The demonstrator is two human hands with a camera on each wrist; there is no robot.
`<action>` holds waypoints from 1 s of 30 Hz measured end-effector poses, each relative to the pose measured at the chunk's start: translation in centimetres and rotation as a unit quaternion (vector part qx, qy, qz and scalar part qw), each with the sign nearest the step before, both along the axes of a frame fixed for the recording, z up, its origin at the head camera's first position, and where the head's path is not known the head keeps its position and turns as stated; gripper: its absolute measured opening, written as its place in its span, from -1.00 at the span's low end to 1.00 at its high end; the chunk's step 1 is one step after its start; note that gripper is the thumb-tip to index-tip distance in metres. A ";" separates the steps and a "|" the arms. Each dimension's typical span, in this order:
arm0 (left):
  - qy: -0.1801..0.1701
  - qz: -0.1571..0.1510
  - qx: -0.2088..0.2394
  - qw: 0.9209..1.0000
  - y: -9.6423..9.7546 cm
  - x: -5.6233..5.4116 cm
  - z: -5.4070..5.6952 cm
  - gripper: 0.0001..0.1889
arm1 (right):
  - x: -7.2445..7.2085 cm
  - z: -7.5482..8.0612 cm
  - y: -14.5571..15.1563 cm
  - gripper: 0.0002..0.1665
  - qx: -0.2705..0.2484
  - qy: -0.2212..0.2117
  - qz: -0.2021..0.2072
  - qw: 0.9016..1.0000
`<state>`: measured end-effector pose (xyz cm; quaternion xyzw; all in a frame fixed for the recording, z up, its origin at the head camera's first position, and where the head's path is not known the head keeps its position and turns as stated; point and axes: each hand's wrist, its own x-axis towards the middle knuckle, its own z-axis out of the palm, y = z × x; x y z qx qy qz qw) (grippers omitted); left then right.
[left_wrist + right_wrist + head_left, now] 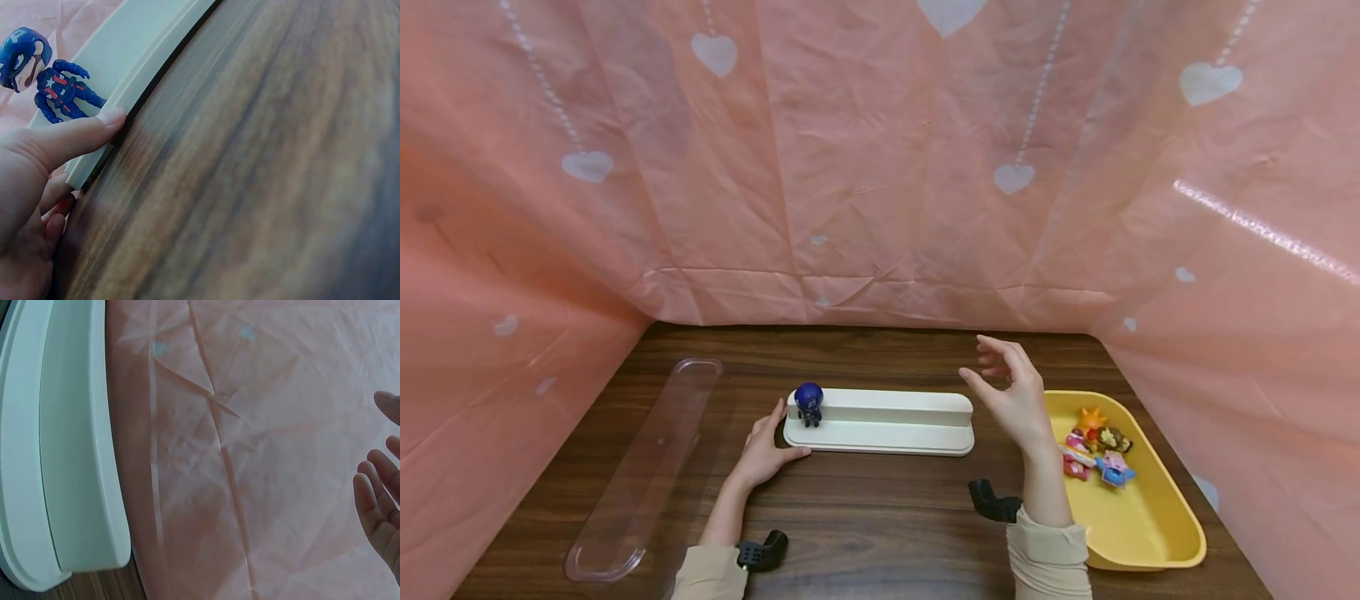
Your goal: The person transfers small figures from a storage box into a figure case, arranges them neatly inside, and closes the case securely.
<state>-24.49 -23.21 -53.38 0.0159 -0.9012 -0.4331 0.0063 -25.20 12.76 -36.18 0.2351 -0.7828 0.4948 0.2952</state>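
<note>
A white two-step display stand point(880, 435) lies across the middle of the table. At its left end a small figurine in a dark blue helmet and suit point(809, 403) stands upright on the lower step. My left hand point(765, 450) holds that end of the stand; in the left wrist view the thumb point(94, 132) lies on the front edge, beside the figurine point(59, 84). Raised above the stand's right end, my right hand point(1017, 398) has its fingers loosely spread and nothing in them. The right wrist view shows its fingers point(370, 506) apart from the stand point(69, 444).
To the right a yellow tray point(1131, 525) contains several small colourful figurines point(1114, 469). A long clear plastic cover point(647, 467) lies slantwise on the left. Pink curtain point(880, 208) with white hearts encloses the table's back and sides.
</note>
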 end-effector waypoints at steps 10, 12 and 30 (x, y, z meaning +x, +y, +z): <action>-0.001 0.001 -0.001 1.000 0.0 0.0 0.1 0.16 | 0.4 0.3 1.7 -0.48 -0.012 -0.003 -0.016 1.000; 0.000 0.002 0.000 1.000 0.0 -0.1 0.0 0.16 | 0.6 0.5 2.0 -0.49 -0.018 -0.009 -0.015 1.000; 0.001 0.004 0.004 1.000 0.0 0.0 -0.3 0.15 | 1.1 2.1 5.6 -0.54 -0.032 -0.046 -0.036 0.998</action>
